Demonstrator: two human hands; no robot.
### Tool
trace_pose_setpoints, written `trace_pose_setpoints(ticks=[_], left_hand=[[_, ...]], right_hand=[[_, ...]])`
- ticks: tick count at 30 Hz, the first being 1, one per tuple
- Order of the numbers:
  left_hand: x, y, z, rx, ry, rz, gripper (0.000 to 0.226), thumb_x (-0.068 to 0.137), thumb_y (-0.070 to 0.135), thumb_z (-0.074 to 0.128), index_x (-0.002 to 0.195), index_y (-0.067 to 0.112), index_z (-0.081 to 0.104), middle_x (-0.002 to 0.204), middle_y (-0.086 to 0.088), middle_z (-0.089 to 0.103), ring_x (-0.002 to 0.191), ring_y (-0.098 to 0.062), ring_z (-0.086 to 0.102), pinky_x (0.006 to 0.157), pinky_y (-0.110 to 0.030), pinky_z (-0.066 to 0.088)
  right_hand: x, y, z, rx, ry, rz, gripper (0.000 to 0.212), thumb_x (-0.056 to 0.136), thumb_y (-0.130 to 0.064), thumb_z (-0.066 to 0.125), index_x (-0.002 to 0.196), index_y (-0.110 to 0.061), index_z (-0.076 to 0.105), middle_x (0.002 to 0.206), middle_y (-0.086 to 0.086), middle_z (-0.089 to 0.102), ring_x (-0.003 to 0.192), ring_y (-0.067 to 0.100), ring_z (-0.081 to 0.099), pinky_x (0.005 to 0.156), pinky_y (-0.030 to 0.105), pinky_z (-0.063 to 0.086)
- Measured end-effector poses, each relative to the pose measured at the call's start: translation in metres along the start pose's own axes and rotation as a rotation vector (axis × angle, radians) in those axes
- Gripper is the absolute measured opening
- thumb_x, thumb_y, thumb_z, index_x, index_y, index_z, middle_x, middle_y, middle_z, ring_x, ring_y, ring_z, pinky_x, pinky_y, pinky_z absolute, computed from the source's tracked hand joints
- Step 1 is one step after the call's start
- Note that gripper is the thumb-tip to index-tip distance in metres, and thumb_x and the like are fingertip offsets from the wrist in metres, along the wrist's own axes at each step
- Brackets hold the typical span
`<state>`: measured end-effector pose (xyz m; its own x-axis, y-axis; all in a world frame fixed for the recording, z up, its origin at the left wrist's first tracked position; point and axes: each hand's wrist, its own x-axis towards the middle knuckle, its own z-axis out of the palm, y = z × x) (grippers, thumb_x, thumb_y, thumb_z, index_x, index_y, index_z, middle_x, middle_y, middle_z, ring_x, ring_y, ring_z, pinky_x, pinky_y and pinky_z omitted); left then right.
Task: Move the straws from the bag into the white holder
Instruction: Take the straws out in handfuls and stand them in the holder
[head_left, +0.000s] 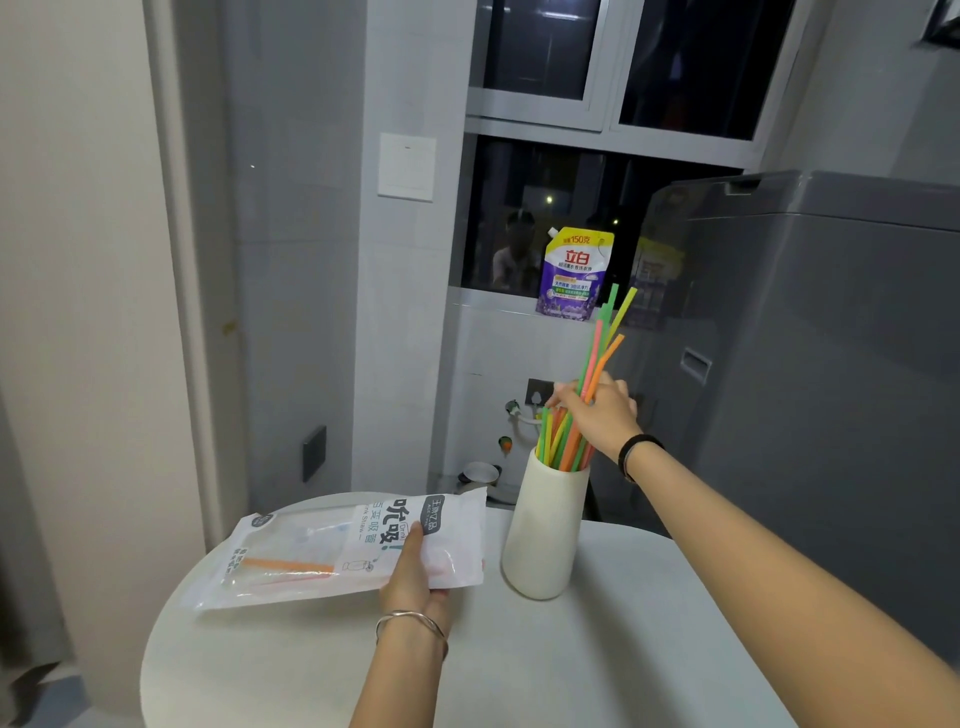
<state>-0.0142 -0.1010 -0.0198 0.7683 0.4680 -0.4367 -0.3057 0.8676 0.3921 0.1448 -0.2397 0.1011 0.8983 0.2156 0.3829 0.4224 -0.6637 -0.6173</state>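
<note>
A tall white holder (543, 530) stands on the round white table (597, 654), with several green, orange and pink straws (558, 441) in it. My right hand (597, 410) is above the holder's mouth, closed around a bunch of straws (605, 338) whose upper ends stick up past my fingers. The clear and white straw bag (332, 551) lies flat on the table to the left of the holder. A few orange and pink straws (288, 566) show through it. My left hand (413, 577) grips the bag's near edge, thumb on top.
A grey washing machine (810, 374) stands close behind and to the right of the table. A purple detergent pouch (574, 273) sits on the window ledge behind the holder. The wall and a door frame rise at the left.
</note>
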Motion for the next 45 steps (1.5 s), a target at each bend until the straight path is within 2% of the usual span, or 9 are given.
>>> trace_pose_setpoints(ticks=[4,11,15,17,20,24,29,37,45], left_hand=[[0.000,-0.002,-0.001,0.011,0.005,-0.010,0.048,0.096,0.010,0.057,0.143,0.010,0.047,0.136,-0.007,0.057,0.108,-0.025,0.055,0.056,-0.046,0.059],[0.002,-0.004,0.000,0.018,0.001,0.020,0.048,0.096,0.009,0.057,0.144,0.010,0.047,0.144,-0.009,0.055,0.110,-0.023,0.055,0.103,-0.057,0.043],[0.002,-0.007,-0.001,0.013,0.001,0.016,0.049,0.097,0.009,0.056,0.145,0.011,0.046,0.144,-0.010,0.054,0.115,-0.025,0.056,0.105,-0.059,0.041],[0.004,-0.007,-0.002,0.017,0.009,0.021,0.050,0.096,0.009,0.057,0.145,0.011,0.045,0.145,-0.010,0.054,0.126,-0.028,0.055,0.108,-0.059,0.039],[0.006,-0.007,-0.003,0.021,0.014,0.031,0.050,0.096,0.009,0.057,0.144,0.011,0.046,0.144,-0.009,0.054,0.133,-0.030,0.052,0.108,-0.058,0.039],[0.007,-0.007,-0.003,0.028,0.010,0.037,0.049,0.095,0.009,0.059,0.142,0.012,0.047,0.142,-0.009,0.056,0.124,-0.028,0.057,0.107,-0.058,0.040],[0.005,-0.011,-0.005,0.052,0.003,0.032,0.049,0.096,0.010,0.058,0.143,0.009,0.047,0.144,-0.011,0.054,0.115,-0.025,0.055,0.110,-0.057,0.038],[0.005,-0.010,-0.004,0.050,-0.005,0.039,0.050,0.096,0.010,0.058,0.144,0.011,0.046,0.143,-0.010,0.055,0.123,-0.027,0.056,0.109,-0.057,0.039],[0.002,-0.010,-0.005,0.070,0.000,0.020,0.049,0.096,0.012,0.058,0.144,0.010,0.047,0.143,-0.010,0.055,0.128,-0.028,0.054,0.110,-0.056,0.038]], right_hand=[[-0.006,0.000,0.001,-0.066,-0.148,-0.002,0.035,0.094,-0.042,0.041,0.106,-0.025,0.070,0.122,0.004,0.057,0.123,0.027,0.043,0.108,0.047,0.033],[-0.007,-0.024,-0.017,0.207,-0.041,-0.067,0.039,0.098,-0.040,0.036,0.104,-0.018,0.067,0.118,0.007,0.060,0.108,0.024,0.056,0.097,0.044,0.045],[-0.008,-0.017,-0.010,-0.023,-0.215,-0.020,0.036,0.096,-0.035,0.042,0.106,-0.012,0.067,0.115,0.013,0.065,0.107,0.029,0.060,0.098,0.048,0.046],[-0.007,-0.015,-0.011,0.083,-0.130,-0.044,0.029,0.093,-0.030,0.051,0.116,-0.014,0.061,0.121,0.008,0.063,0.109,0.022,0.059,0.098,0.042,0.047],[-0.004,-0.024,-0.020,0.312,0.056,-0.164,0.053,0.088,-0.021,0.062,0.135,-0.026,0.039,0.121,-0.008,0.054,0.109,0.008,0.050,0.091,0.034,0.046],[0.000,-0.034,-0.025,0.354,0.088,-0.262,0.066,0.089,-0.012,0.059,0.141,-0.038,0.028,0.123,-0.009,0.052,0.110,0.012,0.055,0.087,0.032,0.050],[-0.012,-0.016,-0.012,0.079,-0.118,-0.191,0.038,0.093,-0.017,0.052,0.130,-0.022,0.050,0.127,0.007,0.060,0.112,0.020,0.058,0.085,0.031,0.049],[-0.010,-0.029,-0.018,-0.058,-0.036,-0.383,0.073,0.088,-0.037,0.058,0.146,-0.037,0.014,0.155,-0.001,0.027,0.136,0.023,0.036,0.106,0.047,0.040],[-0.024,-0.007,-0.005,-0.539,-0.238,-0.351,0.062,0.091,-0.049,0.046,0.145,-0.022,0.030,0.151,0.002,0.037,0.141,0.022,0.028,0.115,0.042,0.022]])
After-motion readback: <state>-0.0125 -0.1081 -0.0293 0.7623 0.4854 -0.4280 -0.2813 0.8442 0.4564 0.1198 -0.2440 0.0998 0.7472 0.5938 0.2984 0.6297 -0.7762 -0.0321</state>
